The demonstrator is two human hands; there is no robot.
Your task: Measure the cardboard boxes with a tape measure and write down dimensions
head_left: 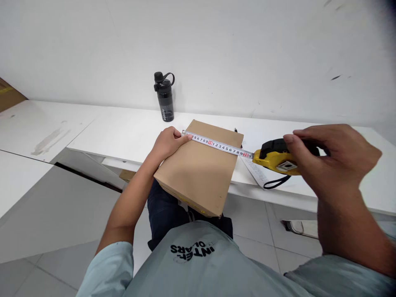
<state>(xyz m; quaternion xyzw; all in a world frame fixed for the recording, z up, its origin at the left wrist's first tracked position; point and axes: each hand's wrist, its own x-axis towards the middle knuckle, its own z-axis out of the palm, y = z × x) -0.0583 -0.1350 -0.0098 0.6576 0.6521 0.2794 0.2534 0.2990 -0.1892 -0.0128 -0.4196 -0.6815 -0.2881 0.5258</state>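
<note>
A brown cardboard box (198, 173) rests tilted at the table's front edge, its near end overhanging toward my lap. Across its top lies the pulled-out blade (221, 146) of a tape measure, its red marks near 10 and 20 facing up. My left hand (168, 144) pinches the blade's metal end at the box's left edge, thumb on top. Beyond the box's right edge, my right hand (337, 161) grips the yellow and black tape measure case (274, 159) between thumb and fingers. A black wrist strap (276, 181) hangs from the case.
Behind the box, a dark shaker bottle (165, 101) stands upright on the white table (123, 126) by the wall. A printed sheet (255, 171) lies partly under the tape measure. Brown cardboard (10, 95) shows at far left.
</note>
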